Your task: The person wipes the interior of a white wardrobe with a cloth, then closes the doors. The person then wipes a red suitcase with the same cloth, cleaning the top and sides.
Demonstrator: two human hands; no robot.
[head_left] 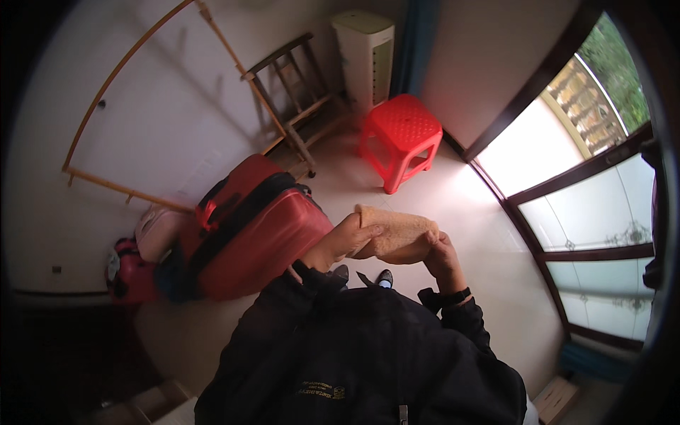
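A folded tan cloth, fuzzy like a towel, is stretched between my two hands in front of my body. My left hand grips its left end, the thumb lying on top of the cloth. On the opposite end, my right hand pinches the edge near the corner, with the fingers partly hidden behind the fabric. The cloth is held up above the tiled floor, its lower fold sagging a little.
A red plastic stool stands ahead, beside a white upright appliance and a wooden folding frame. Large red suitcase at left, next to smaller pink bags. A dark-framed glass door is on the right.
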